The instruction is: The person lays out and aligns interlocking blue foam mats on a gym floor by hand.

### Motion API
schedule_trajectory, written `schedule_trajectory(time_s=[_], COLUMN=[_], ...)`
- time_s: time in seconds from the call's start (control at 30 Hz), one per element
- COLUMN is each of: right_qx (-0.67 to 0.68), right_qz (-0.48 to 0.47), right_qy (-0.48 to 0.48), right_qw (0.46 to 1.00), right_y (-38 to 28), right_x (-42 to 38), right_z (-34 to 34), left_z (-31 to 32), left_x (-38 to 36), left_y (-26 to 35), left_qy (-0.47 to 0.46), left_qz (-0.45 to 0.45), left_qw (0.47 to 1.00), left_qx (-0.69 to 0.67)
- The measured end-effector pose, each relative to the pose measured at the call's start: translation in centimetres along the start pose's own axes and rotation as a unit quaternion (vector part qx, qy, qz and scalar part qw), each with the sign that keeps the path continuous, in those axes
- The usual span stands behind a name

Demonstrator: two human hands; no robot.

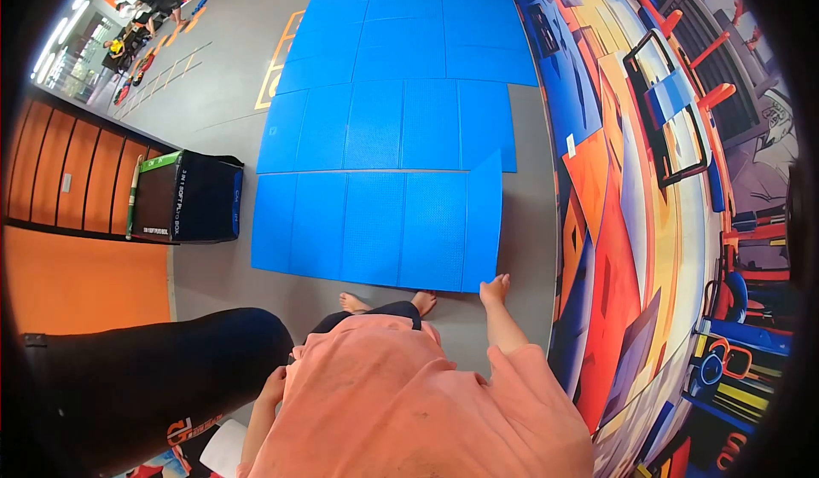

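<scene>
Blue mat (373, 231) lies crosswise on the grey floor (529, 222), near its right edge; right hand (496, 289), the nearer, pinches its near-right corner, mat stretching forward-left; left hand (275, 384) beside the pink shirt (401, 393), grip unclear.

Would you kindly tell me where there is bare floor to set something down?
Bare gray floor shows between the black box and the large black cylinder, left of the blue mats; another strip runs between the mats and the painted wall. Crowded spots: the cylinder near the left hand, and the lifted mat edge held by the right hand.
</scene>
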State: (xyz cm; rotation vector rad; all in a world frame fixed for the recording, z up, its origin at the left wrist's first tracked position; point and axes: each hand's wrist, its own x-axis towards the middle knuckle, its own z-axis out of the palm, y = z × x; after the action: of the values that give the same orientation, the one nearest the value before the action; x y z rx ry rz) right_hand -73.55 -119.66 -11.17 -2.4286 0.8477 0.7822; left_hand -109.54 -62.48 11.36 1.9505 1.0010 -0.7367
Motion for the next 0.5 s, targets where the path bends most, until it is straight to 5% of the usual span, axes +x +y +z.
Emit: schedule_trajectory(time_s=[0.17,0.5], right_qx=[-0.045,-0.030], right_qz=[0.023,-0.116], right_qy=[-0.124,-0.145], right_qw=[0.991,0.982], right_y=[2.5,1.8], right_x=[-2.7,-9.8], right_z=[2.8,6.7], left_z=[-1.3,-5.0], left_x=[0.7,5.6], left_y=[-0.2,0.6], left_qy=[-0.001,-0.024], left_qz=[0.002,0.009], left_qw=[1.000,0.999], left_qx=[-0.013,-0.034])
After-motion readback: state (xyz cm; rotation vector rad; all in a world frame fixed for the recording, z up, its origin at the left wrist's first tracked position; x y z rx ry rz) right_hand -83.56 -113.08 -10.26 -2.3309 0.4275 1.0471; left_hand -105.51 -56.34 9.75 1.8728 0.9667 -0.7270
